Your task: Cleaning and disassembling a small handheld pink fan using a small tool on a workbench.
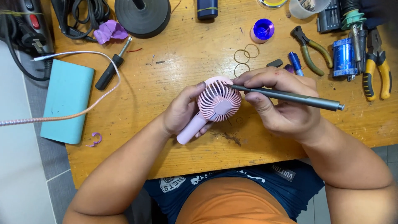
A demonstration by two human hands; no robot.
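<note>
A small pink hand-held fan (218, 102) with a round grille lies in my left hand (182, 111), which grips it where the head meets the handle, just above the wooden table (174, 83). My right hand (282, 103) holds a slim grey precision screwdriver (290, 96) like a pen. Its tip touches the upper right edge of the fan's grille.
A light blue power bank (66, 99) with a pink braided cable (62, 116) lies at the left. A black-handled screwdriver (110, 68), purple putty (110, 31) and a black round base (143, 14) sit at the back. Rubber bands (244, 56), pliers (311, 47) and yellow-handled cutters (379, 68) lie at the right.
</note>
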